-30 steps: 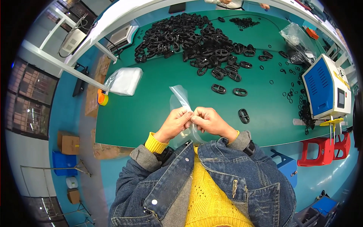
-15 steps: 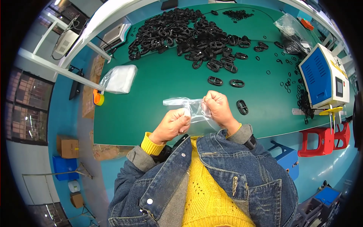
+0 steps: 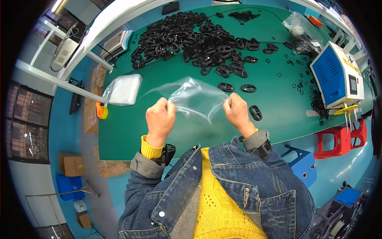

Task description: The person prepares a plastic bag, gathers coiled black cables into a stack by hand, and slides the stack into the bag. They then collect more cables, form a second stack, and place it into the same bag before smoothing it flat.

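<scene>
A clear plastic bag (image 3: 195, 97) is stretched out over the near part of the green table. My left hand (image 3: 160, 119) is closed on one side of it, fingers curled in a fist. The opposite side is pinched in my right hand (image 3: 237, 112). Between the two hands the film spreads wide, with creases and bright reflections on it. Just right of my right hand lies a coiled black cable (image 3: 255, 113). Two more coiled cables, one of them here (image 3: 248, 88), rest beyond the bag.
A large heap of coiled black cables (image 3: 187, 38) covers the far table (image 3: 159, 137). Small black rings lie scattered at the right, near a blue and white machine (image 3: 338, 77). A stack of clear bags (image 3: 125, 89) and a tape roll (image 3: 102, 110) are at the left.
My hands have moved apart, the left one going left and turning upright. The bag, bunched between them before, is now spread open and wide.
</scene>
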{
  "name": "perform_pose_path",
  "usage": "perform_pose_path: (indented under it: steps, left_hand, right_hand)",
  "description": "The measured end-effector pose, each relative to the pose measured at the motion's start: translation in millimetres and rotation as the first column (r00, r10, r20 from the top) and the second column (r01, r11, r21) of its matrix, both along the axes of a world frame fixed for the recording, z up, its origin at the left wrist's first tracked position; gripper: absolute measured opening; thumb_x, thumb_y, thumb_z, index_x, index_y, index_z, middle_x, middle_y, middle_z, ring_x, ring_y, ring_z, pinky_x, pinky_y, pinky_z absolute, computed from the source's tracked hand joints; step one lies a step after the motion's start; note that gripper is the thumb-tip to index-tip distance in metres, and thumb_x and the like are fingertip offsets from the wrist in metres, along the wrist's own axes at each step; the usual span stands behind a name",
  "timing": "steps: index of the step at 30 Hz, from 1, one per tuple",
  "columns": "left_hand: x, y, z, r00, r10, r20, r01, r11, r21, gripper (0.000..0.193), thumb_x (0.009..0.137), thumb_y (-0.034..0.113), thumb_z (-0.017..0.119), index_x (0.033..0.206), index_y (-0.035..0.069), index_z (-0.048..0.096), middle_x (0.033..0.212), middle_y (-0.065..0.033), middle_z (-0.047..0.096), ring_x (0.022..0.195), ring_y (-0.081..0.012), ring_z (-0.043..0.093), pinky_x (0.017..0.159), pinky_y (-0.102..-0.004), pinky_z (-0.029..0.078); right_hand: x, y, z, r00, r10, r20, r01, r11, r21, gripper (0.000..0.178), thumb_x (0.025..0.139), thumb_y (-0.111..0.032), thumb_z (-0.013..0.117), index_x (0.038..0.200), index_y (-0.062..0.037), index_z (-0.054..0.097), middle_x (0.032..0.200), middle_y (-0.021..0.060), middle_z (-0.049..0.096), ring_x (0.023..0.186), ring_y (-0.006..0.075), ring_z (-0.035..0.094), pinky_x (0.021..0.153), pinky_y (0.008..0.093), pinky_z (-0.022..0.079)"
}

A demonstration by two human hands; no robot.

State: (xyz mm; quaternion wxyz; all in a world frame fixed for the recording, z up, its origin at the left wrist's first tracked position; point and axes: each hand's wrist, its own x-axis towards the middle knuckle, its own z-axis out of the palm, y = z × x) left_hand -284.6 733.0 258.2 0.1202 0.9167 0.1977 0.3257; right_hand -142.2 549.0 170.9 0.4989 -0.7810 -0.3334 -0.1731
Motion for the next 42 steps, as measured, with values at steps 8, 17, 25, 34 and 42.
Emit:
perform_pose_path:
  steps: [8,17,25,34,42]
  left_hand:
    - [-1,-49,-3,0.971,-0.210,-0.113,0.204,0.977,-0.067,0.021,0.079,0.014,0.056,0.061,0.006,0.048,0.056,-0.0140,0.056,0.052,-0.0316,0.058,0.048,-0.0414,0.046]
    - [-4,-99,-13,0.802,-0.551,-0.230,0.504,0.831,-0.233,0.019,0.079,0.014,0.057,0.065,0.003,0.049,0.058,-0.0164,0.056,0.053,-0.0339,0.058,0.048,-0.0427,0.046]
    - [5,-106,-11,0.750,-0.628,-0.205,0.540,0.762,-0.358,0.018,0.080,0.014,0.059,0.068,0.003,0.052,0.060,-0.0157,0.055,0.053,-0.0325,0.056,0.049,-0.0401,0.045]
    - [-54,90,-127,0.948,0.308,-0.084,-0.316,0.942,-0.113,0.045,0.082,0.032,0.062,0.112,0.001,0.052,0.105,-0.0211,0.057,0.096,-0.0294,0.055,0.075,-0.0371,0.046]
    - [-93,134,-201,0.870,0.405,-0.282,-0.196,-0.242,-0.950,0.061,0.083,0.049,0.058,0.125,0.007,0.044,0.108,-0.0149,0.055,0.090,-0.0241,0.053,0.078,-0.0396,0.044]
  right_hand:
    - [-39,45,-6,0.837,0.535,-0.112,-0.520,0.842,0.142,0.023,0.077,-0.013,0.064,0.094,-0.0007,0.054,0.082,0.0113,0.059,0.078,0.0273,0.058,0.064,0.0357,0.048]
    - [-11,77,-76,0.321,0.317,-0.893,-0.515,0.849,0.116,0.076,0.087,-0.046,0.053,0.141,-0.0043,0.020,0.139,0.0203,0.034,0.128,0.0308,0.035,0.104,0.0367,0.031]
    - [-35,106,-95,0.278,0.528,-0.802,-0.680,0.699,0.224,0.081,0.087,-0.061,0.041,0.145,-0.0193,0.005,0.144,0.0237,0.018,0.130,0.0328,0.028,0.103,0.0438,0.029]
    - [-28,100,-48,-0.538,0.511,-0.671,-0.430,0.518,0.739,0.081,0.084,-0.071,0.029,0.145,-0.0237,0.007,0.147,0.0193,0.016,0.130,0.0362,0.028,0.100,0.0538,0.028]
    - [-63,122,-113,-0.538,0.416,-0.733,-0.700,0.264,0.664,0.069,0.086,-0.067,0.027,0.141,-0.0258,0.026,0.136,0.0193,0.038,0.122,0.0350,0.040,0.099,0.0505,0.032]
